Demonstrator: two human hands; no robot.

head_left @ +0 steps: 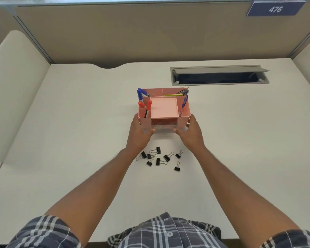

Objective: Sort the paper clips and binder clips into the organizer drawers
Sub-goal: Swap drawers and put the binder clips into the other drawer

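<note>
A pink desk organizer point(164, 109) stands in the middle of the white desk, with an empty top tray and pens in its side slots. A clear drawer point(163, 125) sits in its front face, and both thumbs touch its lower corners. My left hand point(140, 133) grips the organizer's left front corner. My right hand point(191, 134) grips the right front corner. Several black binder clips point(158, 158) lie scattered on the desk just in front of the organizer, between my forearms. No paper clips can be made out.
Red and blue markers point(143, 102) stick up from the organizer's left slots, and a blue pen point(183, 104) stands at its right. A grey cable hatch point(220, 76) lies open at the back right of the desk. Beige partition walls point(150, 29) enclose the desk.
</note>
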